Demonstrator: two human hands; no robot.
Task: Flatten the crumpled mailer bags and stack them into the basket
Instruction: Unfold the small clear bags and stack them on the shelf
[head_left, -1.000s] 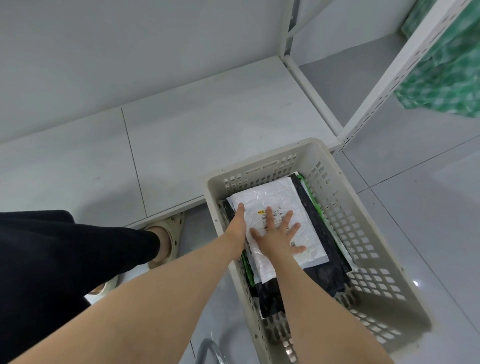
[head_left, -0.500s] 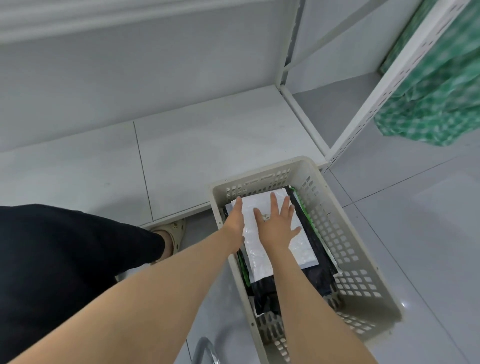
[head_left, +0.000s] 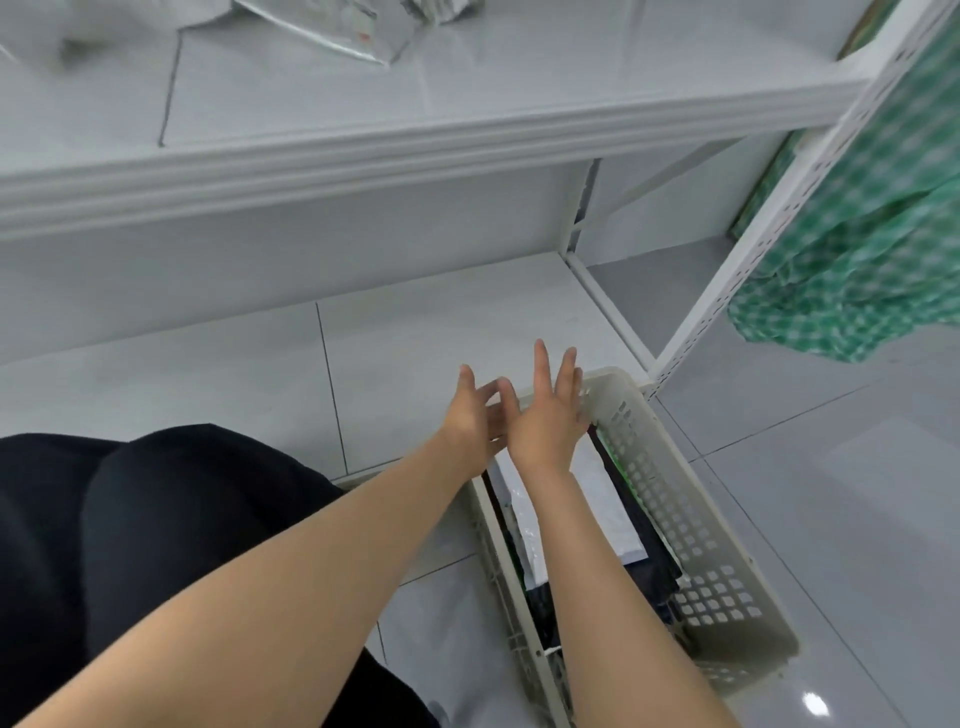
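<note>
Our left grip (head_left: 470, 415) and right grip (head_left: 548, 421) hover side by side over the far end of the basket (head_left: 727, 561). Their fingers are straight and spread, and they hold nothing. Just behind and below the wrists, a white mailer bag (head_left: 608, 509) lies flat on top of dark mailer bags (head_left: 649, 564) inside the basket. Well ahead of and above both grips, crumpled mailer bags (head_left: 363, 26) sit on the upper shelf (head_left: 415, 150). A green checked cloth (head_left: 872, 249) hangs to the right of the grips.

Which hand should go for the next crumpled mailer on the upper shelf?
Left, probably. The left hand and right hand are both open and empty over the basket, but the crumpled mailers lie up-left, on the left hand's side.
</note>
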